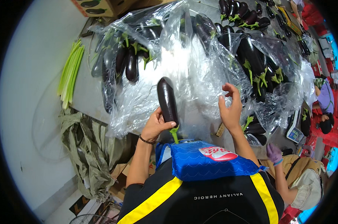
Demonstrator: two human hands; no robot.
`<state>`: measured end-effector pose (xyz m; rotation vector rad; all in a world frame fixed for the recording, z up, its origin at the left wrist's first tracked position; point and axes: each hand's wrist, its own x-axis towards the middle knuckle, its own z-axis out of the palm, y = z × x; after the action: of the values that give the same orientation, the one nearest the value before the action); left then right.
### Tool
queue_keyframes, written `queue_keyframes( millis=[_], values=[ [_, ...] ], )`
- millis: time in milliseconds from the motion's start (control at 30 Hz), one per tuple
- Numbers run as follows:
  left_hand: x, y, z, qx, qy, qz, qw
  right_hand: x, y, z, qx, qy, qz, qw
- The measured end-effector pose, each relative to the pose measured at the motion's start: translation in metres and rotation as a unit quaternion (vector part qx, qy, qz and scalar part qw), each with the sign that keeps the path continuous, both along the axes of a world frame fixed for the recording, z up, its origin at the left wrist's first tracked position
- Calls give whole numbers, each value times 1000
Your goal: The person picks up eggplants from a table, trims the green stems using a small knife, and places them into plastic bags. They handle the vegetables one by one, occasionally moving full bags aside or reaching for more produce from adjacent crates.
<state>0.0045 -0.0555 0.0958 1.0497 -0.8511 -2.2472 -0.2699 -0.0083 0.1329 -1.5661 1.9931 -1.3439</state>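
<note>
My left hand (pixel 157 124) grips a dark purple eggplant (pixel 167 100) near its green stem, the rounded end pointing away from me. Off to the right, my right hand (pixel 231 107) is raised with fingers apart and holds nothing. Clear plastic sheeting (pixel 146 100) spreads over the table beyond both hands. On its left part lie several eggplants (pixel 132 67), some seen through the plastic. A larger pile of eggplants (pixel 251 56) lies to the right, partly under crumpled film. Close to my right forearm are more eggplants (pixel 254 128), some of them wrapped.
Celery stalks (pixel 71 72) lie at the table's left edge, above a hanging olive woven sack (pixel 87 145). A cardboard box (pixel 99 7) stands at the far left. Right of me are a digital scale (pixel 294 133) and a co-worker's purple-gloved hand (pixel 274 154). Another person (pixel 325 98) is farther right.
</note>
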Motion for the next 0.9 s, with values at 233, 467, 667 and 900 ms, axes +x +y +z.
queue_keyframes(
  millis=[233,467,667,900],
  values=[
    [-15,41,37,-180,-7,98,979,77,53,3,215,-401,239,858],
    [-50,55,42,-244,-9,112,963,64,70,21,303,-642,205,674],
    [-67,7,27,-63,229,96,967,30,94,17,340,-759,208,514],
    [-110,6,28,48,349,69,933,16,125,10,289,-424,104,852]
  ],
)
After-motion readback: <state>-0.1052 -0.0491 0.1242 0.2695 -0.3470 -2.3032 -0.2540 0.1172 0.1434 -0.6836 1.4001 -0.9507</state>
